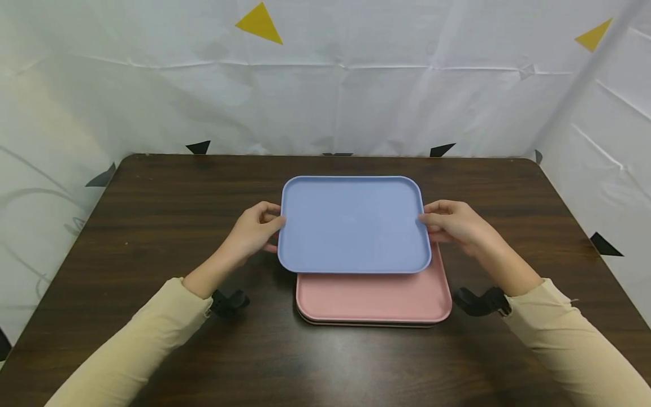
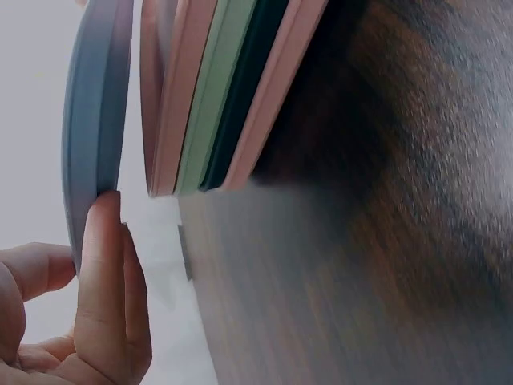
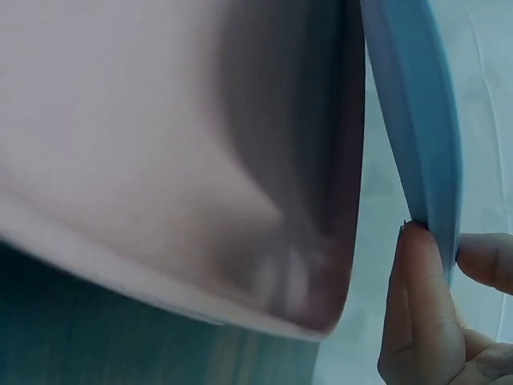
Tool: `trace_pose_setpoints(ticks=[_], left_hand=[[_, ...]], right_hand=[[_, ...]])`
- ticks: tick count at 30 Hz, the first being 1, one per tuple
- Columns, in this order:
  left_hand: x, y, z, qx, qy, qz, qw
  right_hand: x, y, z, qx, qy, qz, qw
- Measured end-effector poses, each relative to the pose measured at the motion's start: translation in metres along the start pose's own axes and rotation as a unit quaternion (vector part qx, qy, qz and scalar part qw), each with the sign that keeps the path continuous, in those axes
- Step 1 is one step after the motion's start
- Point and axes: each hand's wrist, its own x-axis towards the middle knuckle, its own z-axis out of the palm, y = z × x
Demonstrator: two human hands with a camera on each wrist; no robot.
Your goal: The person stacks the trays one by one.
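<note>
Both hands hold a blue rectangular tray [image 1: 353, 224] level above a stack of trays. My left hand [image 1: 257, 227] pinches its left short edge, thumb on the rim and fingers underneath. At the opposite short edge, my right hand [image 1: 452, 223] grips it the same way. Below lies a pink tray [image 1: 373, 299], its back part hidden under the blue one. The left wrist view shows a gap between the blue tray and the stack, where the pink tray rests on a green tray [image 2: 210, 104], a dark tray [image 2: 244, 96] and another pink tray [image 2: 276, 96].
The stack stands on a dark wood-grain table [image 1: 168, 226]. White sheeting [image 1: 325, 107] with yellow and black triangles hangs behind the table and at its sides. A black wrist strap piece [image 1: 229, 302] sticks out by the left cuff, another strap piece [image 1: 480, 301] by the right.
</note>
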Motion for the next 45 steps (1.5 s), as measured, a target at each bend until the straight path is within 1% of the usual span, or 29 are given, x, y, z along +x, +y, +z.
trace_pose_setpoints(ticks=[7, 17, 20, 25, 29, 34, 41, 45], left_hand=[[0.0, 0.0, 0.009, 0.007, -0.005, -0.002, 1.0], [-0.003, 0.002, 0.019, 0.028, -0.043, 0.011, 0.9986], [-0.003, 0.001, 0.021, 0.032, -0.053, 0.014, 0.998], [-0.002, -0.001, 0.023, 0.034, -0.064, 0.006, 0.9973], [-0.001, -0.001, 0.024, 0.037, -0.065, -0.004, 0.9972], [-0.001, -0.002, 0.026, 0.047, -0.061, -0.011, 0.9969], [-0.003, -0.001, 0.027, 0.053, -0.065, -0.006, 0.9965], [-0.002, -0.001, 0.027, 0.048, -0.058, -0.001, 0.9972]], right_hand=[[-0.004, 0.011, -0.007, 0.002, -0.017, 0.004, 1.0], [-0.011, 0.029, -0.015, 0.003, -0.038, 0.011, 0.999], [-0.014, 0.033, -0.016, -0.004, -0.042, 0.013, 0.999], [-0.017, 0.037, -0.015, -0.028, -0.044, 0.017, 0.998], [-0.019, 0.038, -0.013, -0.042, -0.04, 0.017, 0.998], [-0.021, 0.039, -0.014, -0.047, -0.041, 0.013, 0.998], [-0.024, 0.042, -0.014, -0.047, -0.046, 0.008, 0.998], [-0.025, 0.044, -0.014, -0.046, -0.044, 0.009, 0.998]])
